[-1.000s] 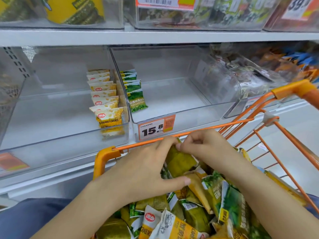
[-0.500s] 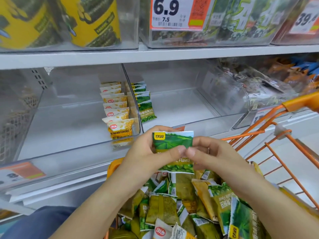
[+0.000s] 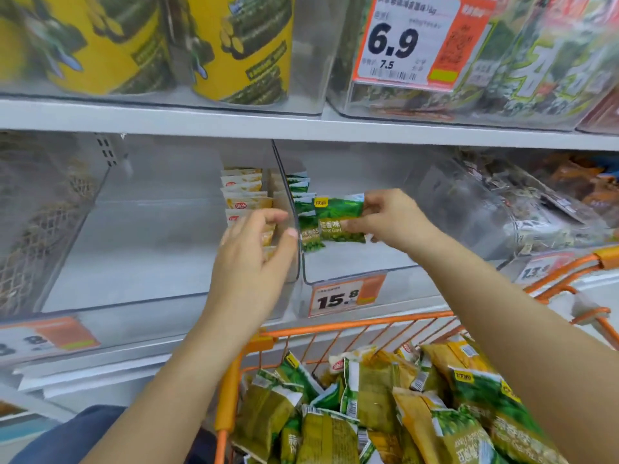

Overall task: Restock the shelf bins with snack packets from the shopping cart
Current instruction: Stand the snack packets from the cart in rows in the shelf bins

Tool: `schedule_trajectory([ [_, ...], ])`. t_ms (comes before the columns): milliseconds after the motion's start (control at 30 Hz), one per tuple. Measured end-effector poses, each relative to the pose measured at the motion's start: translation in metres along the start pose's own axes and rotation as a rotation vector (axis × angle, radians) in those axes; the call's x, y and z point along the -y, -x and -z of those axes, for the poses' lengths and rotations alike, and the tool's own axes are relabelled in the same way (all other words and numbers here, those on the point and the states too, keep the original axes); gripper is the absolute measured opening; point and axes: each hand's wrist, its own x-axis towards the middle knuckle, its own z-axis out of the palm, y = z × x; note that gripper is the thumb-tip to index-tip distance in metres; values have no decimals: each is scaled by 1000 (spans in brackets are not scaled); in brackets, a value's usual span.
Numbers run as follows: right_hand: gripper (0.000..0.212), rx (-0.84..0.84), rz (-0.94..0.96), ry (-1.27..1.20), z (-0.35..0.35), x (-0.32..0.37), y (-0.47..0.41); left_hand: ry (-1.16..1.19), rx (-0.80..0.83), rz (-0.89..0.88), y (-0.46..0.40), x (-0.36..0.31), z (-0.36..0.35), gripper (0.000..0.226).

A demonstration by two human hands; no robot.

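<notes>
My right hand (image 3: 392,219) pinches a green snack packet (image 3: 340,217) by its right edge, upright inside the clear middle bin (image 3: 368,262), at the front of a row of green packets (image 3: 301,192). My left hand (image 3: 254,259) hovers in front of the divider between the bins, fingers relaxed and holding nothing. The left bin (image 3: 134,256) holds a row of yellow packets (image 3: 243,192) along its right wall. Below, the orange shopping cart (image 3: 335,326) is heaped with several green and yellow packets (image 3: 385,413).
An orange 15.8 price tag (image 3: 345,296) sits on the middle bin's front. A bin of mixed snacks (image 3: 536,202) stands to the right. The shelf above carries yellow canisters (image 3: 234,45) and a bin with a 6.9 tag (image 3: 408,41).
Both hands rose from the cart with a green packet. My left hand let go of it, and my right hand carried it up into the middle bin.
</notes>
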Motion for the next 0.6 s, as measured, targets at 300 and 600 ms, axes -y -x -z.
schedule_trajectory([
  [300,28,289,-187,-98,-64,-4,-65,79,49,111,-10,9,-12,20],
  [600,35,135,-89,-50,-75,-22,-73,99,43,132,-12,7,-14,16],
])
